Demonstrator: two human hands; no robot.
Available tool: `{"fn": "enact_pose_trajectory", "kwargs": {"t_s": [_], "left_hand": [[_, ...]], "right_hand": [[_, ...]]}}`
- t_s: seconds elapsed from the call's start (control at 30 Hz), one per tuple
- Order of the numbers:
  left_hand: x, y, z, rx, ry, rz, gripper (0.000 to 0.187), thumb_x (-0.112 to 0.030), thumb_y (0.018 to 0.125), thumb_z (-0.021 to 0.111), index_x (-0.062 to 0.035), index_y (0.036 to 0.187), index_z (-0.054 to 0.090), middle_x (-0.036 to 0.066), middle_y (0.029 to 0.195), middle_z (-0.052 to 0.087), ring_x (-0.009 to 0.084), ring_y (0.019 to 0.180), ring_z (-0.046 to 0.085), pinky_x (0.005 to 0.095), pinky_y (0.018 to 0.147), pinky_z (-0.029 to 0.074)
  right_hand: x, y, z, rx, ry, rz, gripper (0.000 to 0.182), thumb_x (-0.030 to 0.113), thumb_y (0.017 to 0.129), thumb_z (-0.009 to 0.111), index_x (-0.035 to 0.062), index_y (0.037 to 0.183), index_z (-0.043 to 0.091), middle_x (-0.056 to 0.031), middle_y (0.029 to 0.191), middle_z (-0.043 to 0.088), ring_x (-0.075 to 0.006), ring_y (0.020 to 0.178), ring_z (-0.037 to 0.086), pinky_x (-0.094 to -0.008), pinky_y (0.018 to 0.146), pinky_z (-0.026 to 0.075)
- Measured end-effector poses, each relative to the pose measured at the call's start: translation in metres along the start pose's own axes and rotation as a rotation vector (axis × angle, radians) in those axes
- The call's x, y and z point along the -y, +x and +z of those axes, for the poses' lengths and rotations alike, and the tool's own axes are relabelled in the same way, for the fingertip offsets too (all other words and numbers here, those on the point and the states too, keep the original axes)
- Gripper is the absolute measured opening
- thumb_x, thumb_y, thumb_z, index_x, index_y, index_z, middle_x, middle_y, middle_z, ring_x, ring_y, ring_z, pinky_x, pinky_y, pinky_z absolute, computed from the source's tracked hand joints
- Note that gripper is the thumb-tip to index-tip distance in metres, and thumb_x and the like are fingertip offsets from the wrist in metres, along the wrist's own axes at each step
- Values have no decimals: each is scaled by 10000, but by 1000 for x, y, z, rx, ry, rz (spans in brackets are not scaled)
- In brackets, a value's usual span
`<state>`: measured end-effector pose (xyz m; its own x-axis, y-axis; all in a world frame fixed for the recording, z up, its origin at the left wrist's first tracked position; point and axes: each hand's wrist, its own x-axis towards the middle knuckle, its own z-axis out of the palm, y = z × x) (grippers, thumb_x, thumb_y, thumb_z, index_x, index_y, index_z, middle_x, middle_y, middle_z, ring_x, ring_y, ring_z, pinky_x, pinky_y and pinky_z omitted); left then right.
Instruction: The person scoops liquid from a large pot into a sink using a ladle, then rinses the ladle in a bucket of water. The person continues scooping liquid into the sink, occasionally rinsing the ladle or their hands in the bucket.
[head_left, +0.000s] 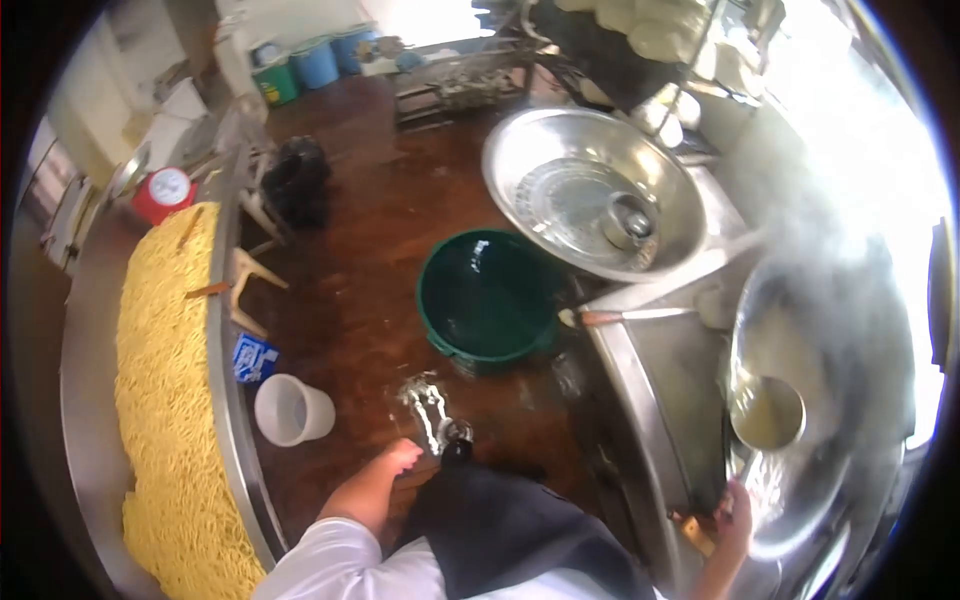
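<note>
- Right hand (737,515): likely slosh or steam burn if ladle (768,415) tips or reach deepens; fingers wrapped round its handle, forearm rising from bottom edge.
- Left hand (403,455): elbow bent, out over shiny floor (360,310), possible slip if wet; fingers curled, nothing visible inside, can't tell if clenched.
- Ladle bowl: pale contents, within steaming wok (800,520), right side.
- Farther: green tub (490,300), then steel basin (520,170).
</note>
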<state>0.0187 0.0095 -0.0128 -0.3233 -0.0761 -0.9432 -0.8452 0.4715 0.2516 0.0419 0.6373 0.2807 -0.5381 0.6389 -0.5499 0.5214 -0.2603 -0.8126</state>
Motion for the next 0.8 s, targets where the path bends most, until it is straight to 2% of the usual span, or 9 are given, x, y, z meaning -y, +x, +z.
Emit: {"fn": "enact_pose_trajectory", "kwargs": {"t_s": [0.03, 0.27, 0.3, 0.4, 0.47, 0.5, 0.6, 0.63, 0.8], "left_hand": [[7, 1, 0, -46, -51, 45, 233, -346, 844, 564, -140, 932, 628, 1, 743, 589, 137, 619, 534, 325, 508, 414], [25, 5, -25, -2, -277, 6, 178, -240, 850, 581, -138, 992, 543, 22, 739, 563, 139, 545, 494, 288, 433, 375], [25, 4, -32, 22, -164, 2, 322, -272, 885, 531, -107, 1159, 496, 107, 997, 596, 266, 839, 582, 433, 682, 479], [26, 1, -41, -5, -160, -13, 357, -262, 891, 519, -94, 1203, 476, 147, 1074, 589, 326, 958, 581, 506, 775, 473], [23, -4, -43, -1, -157, -6, 368, -255, 894, 513, -87, 1218, 467, 162, 1102, 582, 345, 987, 575, 528, 803, 465], [22, -6, -44, -3, -167, -12, 379, -248, 898, 508, -80, 1234, 458, 176, 1131, 576, 364, 1016, 569, 549, 830, 457], [17, -12, -42, -5, -143, -26, 379, -239, 903, 504, -65, 1236, 453, 187, 1148, 573, 377, 1021, 568, 554, 833, 456], [15, -9, -40, -34, -168, -73, 238, -227, 888, 537, -112, 1097, 543, 93, 958, 614, 244, 762, 593, 463, 704, 488], [0, -6, -35, -43, -113, -62, 255, -229, 885, 542, -102, 1106, 539, 108, 978, 611, 276, 820, 600, 476, 733, 484]], "right_hand": [[3, -6, 10, -5, -9, -7, 161, 144, 800, 613, 149, 892, 482, 27, 575, 459, -84, 379, 428, -238, 293, 340], [5, -32, 58, -108, -81, -117, 284, 253, 781, 701, 62, 932, 554, 1, 658, 496, -93, 450, 454, -244, 385, 368], [7, -40, 67, -145, -160, -135, 281, 266, 791, 689, 71, 943, 555, 13, 645, 484, -90, 442, 442, -239, 386, 358], [-4, -32, 73, -192, -356, -190, 296, 341, 807, 672, 71, 841, 554, 3, 610, 500, -89, 406, 453, -253, 379, 384], [-18, -17, 73, -243, -460, -181, 434, 317, 784, 657, -33, 1005, 523, -61, 603, 550, -132, 439, 515, -304, 417, 415], [-2, -41, 88, -292, -481, -264, 486, 308, 776, 641, -69, 1052, 505, -129, 672, 599, -236, 547, 599, -351, 536, 483], [1, -41, 88, -404, -770, -402, 507, 293, 762, 637, -74, 1079, 492, -190, 777, 626, -344, 736, 630, -410, 700, 494], [9, -52, 90, -472, -896, -472, 521, 296, 762, 632, -32, 1139, 487, -216, 877, 632, -392, 886, 600, -460, 806, 458], [32, -40, 68, -442, -976, -449, 560, 314, 779, 617, 63, 1255, 463, -230, 951, 627, -399, 932, 590, -475, 810, 457]]}}
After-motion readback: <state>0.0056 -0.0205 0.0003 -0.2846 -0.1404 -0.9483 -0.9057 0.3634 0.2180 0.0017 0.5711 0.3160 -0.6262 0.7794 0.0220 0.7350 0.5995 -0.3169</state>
